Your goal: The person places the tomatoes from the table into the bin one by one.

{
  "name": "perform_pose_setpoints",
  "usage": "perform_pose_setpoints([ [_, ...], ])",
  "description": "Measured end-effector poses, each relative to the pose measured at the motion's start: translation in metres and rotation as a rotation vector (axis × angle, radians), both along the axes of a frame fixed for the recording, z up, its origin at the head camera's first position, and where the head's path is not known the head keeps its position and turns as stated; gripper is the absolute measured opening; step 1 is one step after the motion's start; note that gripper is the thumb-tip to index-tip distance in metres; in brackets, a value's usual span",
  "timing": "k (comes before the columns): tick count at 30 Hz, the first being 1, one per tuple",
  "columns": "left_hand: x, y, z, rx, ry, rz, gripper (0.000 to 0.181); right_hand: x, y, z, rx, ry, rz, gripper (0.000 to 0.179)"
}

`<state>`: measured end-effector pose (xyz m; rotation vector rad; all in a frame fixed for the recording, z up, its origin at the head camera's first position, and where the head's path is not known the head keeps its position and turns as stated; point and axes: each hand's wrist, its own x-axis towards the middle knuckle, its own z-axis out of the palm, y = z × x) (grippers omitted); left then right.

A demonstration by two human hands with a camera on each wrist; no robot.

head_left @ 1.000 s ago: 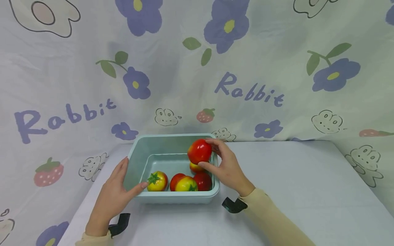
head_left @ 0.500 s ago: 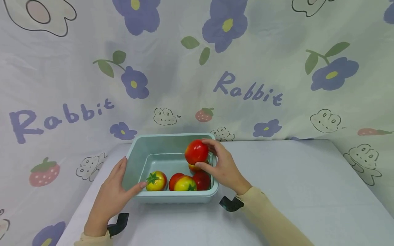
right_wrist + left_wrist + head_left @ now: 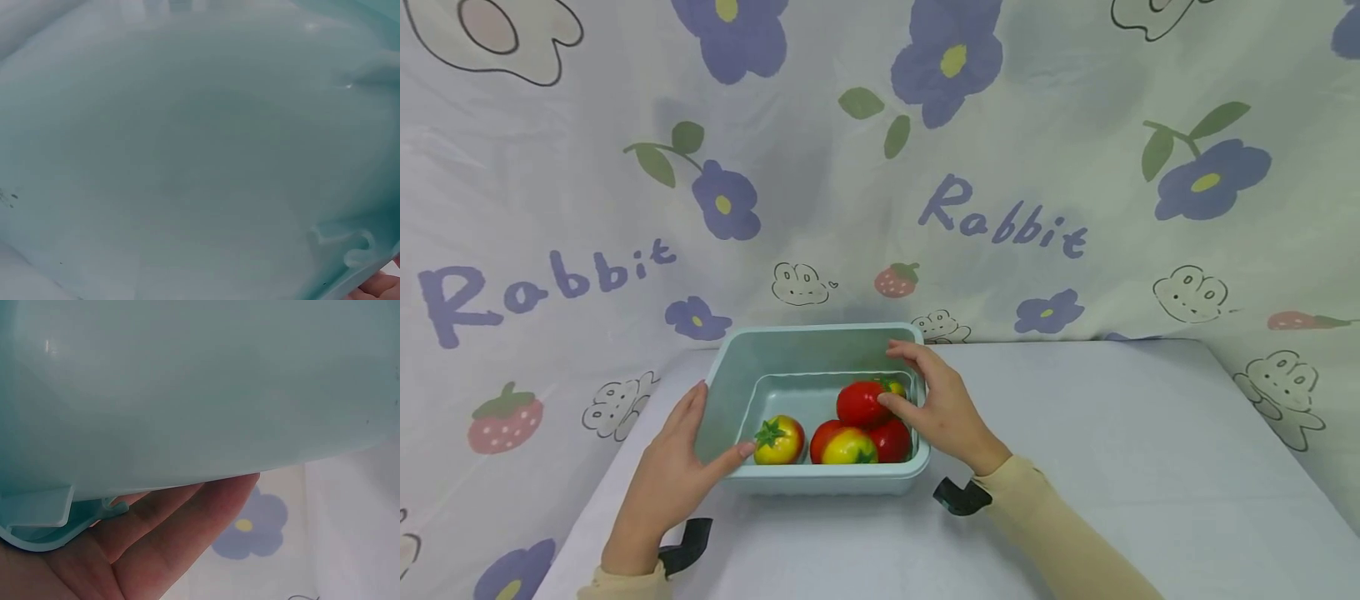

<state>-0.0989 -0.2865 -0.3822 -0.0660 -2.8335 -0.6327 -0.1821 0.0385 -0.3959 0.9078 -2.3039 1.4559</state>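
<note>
A pale green plastic bin (image 3: 827, 481) holds several tomatoes, some red and some yellow-and-red with green star-shaped tops. My left hand (image 3: 664, 475) rests at the bin's left side, fingers along the outer wall and thumb over the front left corner, near a yellow tomato (image 3: 778, 440). The straight fingers (image 3: 181, 531) also show against the bin wall in the left wrist view. Over the bin's right rim, my right hand (image 3: 951, 408) has its fingers and thumb spread apart. A red tomato (image 3: 859, 404) lies on the pile beside its thumb; whether they touch, I cannot tell.
The bin stands on a white-covered table (image 3: 1097, 450) near its back edge. Behind hangs a cloth (image 3: 820, 167) printed with flowers, rabbits and lettering. Inside the bin, the other tomatoes (image 3: 850, 447) gather at the front right.
My right hand held the red tomato above the pile and has let it go. The tomato has dropped down and left onto the others. My left hand keeps its place on the bin.
</note>
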Motion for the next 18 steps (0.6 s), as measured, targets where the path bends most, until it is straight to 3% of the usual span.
perform_pose_setpoints([
  [14,-0.002,-0.007,0.001,-0.002,-0.014,-0.02,0.098,0.0,0.011,-0.003,-0.029,0.012,-0.006,0.046],
  [18,-0.003,-0.009,0.005,-0.013,-0.058,-0.027,0.1,-0.002,0.024,-0.005,-0.015,0.024,-0.04,0.047],
])
